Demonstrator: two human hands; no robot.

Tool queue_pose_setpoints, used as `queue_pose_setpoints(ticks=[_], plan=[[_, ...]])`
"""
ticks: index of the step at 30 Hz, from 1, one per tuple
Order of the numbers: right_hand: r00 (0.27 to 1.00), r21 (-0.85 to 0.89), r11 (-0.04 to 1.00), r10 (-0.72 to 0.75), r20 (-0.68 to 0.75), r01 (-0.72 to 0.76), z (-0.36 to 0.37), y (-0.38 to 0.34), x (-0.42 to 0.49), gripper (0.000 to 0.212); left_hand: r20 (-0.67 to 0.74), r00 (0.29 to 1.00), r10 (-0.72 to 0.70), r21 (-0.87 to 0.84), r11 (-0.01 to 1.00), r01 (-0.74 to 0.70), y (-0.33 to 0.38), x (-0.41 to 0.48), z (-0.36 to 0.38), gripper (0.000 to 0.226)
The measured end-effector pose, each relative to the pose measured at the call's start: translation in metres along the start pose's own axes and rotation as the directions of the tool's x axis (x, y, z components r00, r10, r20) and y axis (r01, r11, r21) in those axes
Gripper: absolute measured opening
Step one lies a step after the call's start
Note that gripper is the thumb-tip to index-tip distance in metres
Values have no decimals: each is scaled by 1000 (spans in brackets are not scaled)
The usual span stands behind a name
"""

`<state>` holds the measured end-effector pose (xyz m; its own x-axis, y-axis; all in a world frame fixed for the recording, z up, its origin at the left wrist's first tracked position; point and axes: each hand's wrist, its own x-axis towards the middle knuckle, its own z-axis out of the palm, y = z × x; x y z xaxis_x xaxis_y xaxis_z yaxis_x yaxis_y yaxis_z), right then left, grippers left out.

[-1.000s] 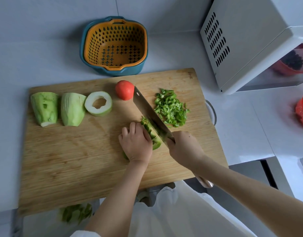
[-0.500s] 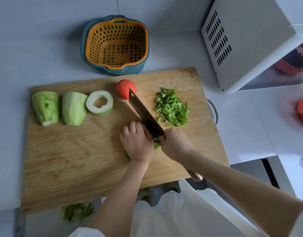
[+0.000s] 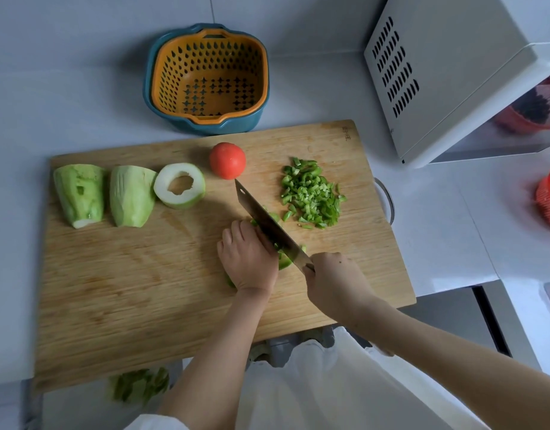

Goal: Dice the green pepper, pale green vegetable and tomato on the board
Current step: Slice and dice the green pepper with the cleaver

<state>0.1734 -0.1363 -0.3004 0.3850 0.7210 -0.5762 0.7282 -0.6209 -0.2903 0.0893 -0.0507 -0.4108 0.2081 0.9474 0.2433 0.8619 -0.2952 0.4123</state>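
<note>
Knife (image 3: pixel 267 225) back from tomato (image 3: pixel 227 160), right fingers (image 3: pixel 317 270) gripping; left fingers (image 3: pixel 245 232) clamp pepper (image 3: pixel 284 262); board (image 3: pixel 128 290) on pale counter (image 3: pixel 438 228).

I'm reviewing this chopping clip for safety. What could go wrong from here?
1. The left hand holds the green pepper with its knuckles against the knife; a slip of the blade, gripped by the right hand, could cut them.
2. The tomato lies loose just past the knife tip; a nudge might send it rolling.
</note>
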Motion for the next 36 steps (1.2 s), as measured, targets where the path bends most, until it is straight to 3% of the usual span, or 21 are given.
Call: queue_pose_setpoints(ticks=[4, 8, 14, 19, 27, 31, 36], plan=[[999, 69, 997, 34, -12, -33, 8, -16, 26, 15, 7, 1000, 6, -2, 1000, -6, -1, 1, 0, 21], [999, 187, 982, 17, -27, -12, 2, -15, 35, 22, 21, 1000, -1, -3, 1000, 1, 0, 1, 0, 21], [1000, 39, 999, -20, -10, 20, -7, 4, -6, 37, -11, 1000, 15, -36, 999, -15, -3, -1, 1, 19], [999, -46, 999, 4, 37, -2, -9, 4, -11, 36, -37, 999, 21, -38, 999, -23, -3, -1, 3, 17], [1000, 46, 999, 22, 11, -22, 8, -12, 24, 17, -27, 1000, -5, -4, 1000, 5, -1, -1, 3, 20], [999, 147, 989, 20, 25, -23, 1, 2, 29, 28, -37, 999, -24, -49, 999, 22, -1, -3, 4, 21], [999, 177, 984, 31, 18, -34, -27, 19, 39, 26, -65, 997, -33, -25, 999, 31, -1, -2, 7, 20]])
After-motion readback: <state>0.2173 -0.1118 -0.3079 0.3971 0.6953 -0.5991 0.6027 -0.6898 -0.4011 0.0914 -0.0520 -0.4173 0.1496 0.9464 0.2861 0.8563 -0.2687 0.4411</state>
